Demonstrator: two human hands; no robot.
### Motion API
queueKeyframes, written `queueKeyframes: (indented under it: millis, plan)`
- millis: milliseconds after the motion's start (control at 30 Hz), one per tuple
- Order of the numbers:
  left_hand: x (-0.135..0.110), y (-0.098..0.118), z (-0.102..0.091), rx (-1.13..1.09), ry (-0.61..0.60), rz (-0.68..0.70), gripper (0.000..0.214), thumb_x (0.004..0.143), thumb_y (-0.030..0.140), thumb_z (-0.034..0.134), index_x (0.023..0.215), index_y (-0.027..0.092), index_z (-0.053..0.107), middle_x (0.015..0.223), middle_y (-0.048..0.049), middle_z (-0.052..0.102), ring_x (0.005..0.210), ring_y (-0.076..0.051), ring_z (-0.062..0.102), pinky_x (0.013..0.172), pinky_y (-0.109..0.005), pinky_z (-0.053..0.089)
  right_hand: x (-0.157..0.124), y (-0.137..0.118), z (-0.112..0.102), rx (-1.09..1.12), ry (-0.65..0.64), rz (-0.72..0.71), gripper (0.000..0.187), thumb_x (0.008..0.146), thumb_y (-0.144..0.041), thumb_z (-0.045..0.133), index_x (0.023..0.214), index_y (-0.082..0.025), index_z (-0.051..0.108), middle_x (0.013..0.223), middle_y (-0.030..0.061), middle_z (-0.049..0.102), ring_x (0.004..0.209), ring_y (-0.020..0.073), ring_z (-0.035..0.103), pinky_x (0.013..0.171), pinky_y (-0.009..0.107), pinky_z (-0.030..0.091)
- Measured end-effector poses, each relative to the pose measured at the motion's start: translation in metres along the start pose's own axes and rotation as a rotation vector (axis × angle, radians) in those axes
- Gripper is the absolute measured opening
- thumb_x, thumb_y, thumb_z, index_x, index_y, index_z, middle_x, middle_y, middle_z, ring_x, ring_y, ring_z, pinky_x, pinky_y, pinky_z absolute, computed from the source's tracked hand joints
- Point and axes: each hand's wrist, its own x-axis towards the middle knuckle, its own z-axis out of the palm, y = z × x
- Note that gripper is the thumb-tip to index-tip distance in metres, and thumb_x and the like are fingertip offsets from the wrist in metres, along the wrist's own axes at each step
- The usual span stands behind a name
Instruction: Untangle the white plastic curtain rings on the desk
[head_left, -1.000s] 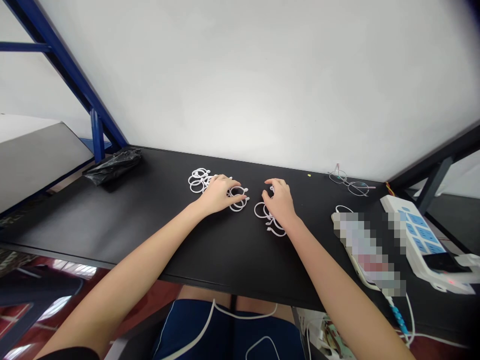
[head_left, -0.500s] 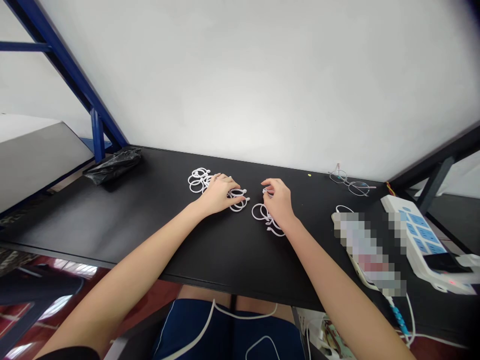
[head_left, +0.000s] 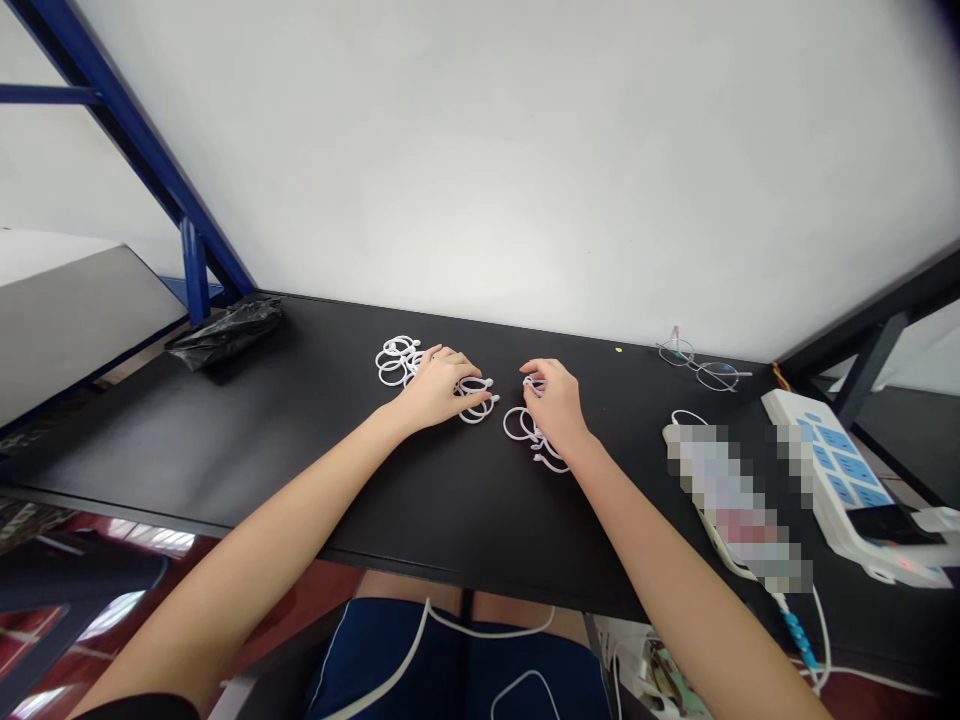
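Several white looped cable ties lie on a black table (head_left: 262, 440). One cluster (head_left: 396, 360) sits at the far left of my left hand (head_left: 439, 390). That hand rests palm down with fingers spread over more white loops (head_left: 480, 398). A smaller bunch of white ties (head_left: 534, 440) lies under and beside my right hand (head_left: 553, 405). The right hand's fingers are curled in a pinch on one white tie at its fingertips.
A crumpled black bag (head_left: 225, 332) lies at the table's back left beside a blue frame post (head_left: 193, 275). Eyeglasses (head_left: 701, 368) rest near the wall at right. A white power strip (head_left: 844, 485) and cables occupy the right end.
My right hand has shifted slightly left and its fingers have closed on a tie. My left hand has barely moved.
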Motion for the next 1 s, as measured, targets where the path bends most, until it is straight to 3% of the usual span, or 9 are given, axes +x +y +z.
queueKeyframes:
  millis: [600, 833, 1000]
  plan:
    - [-0.001, 0.003, -0.002, -0.008, 0.001, -0.007, 0.031, 0.087, 0.049, 0.059, 0.098, 0.022, 0.07, 0.102, -0.0053, 0.071, 0.104, -0.025, 0.059, 0.111, -0.051, 0.027, 0.001, -0.01, -0.004, 0.01, 0.066, -0.046, 0.028, 0.069, -0.003, 0.048, 0.085, -0.019, 0.064, 0.087, 0.0047, 0.064, 0.079, 0.0188, 0.063, 0.072, 0.033, 0.052]
    - [-0.001, 0.006, -0.003, -0.059, 0.047, 0.019, 0.031, 0.087, 0.048, 0.06, 0.098, 0.021, 0.069, 0.1, -0.0055, 0.071, 0.103, -0.025, 0.059, 0.111, -0.051, 0.027, 0.0, -0.024, -0.01, 0.067, 0.167, -0.163, 0.018, 0.078, -0.01, 0.052, 0.085, -0.021, 0.064, 0.086, 0.005, 0.066, 0.081, 0.0202, 0.064, 0.077, 0.035, 0.053]
    - [-0.002, 0.014, -0.005, -0.147, 0.058, 0.069, 0.042, 0.082, 0.052, 0.066, 0.11, 0.022, 0.065, 0.097, -0.0031, 0.07, 0.098, -0.022, 0.061, 0.115, -0.049, 0.023, -0.005, -0.038, -0.012, 0.15, 0.119, -0.286, 0.009, 0.086, -0.019, 0.056, 0.083, -0.023, 0.063, 0.085, 0.0041, 0.068, 0.082, 0.0199, 0.065, 0.079, 0.036, 0.053]
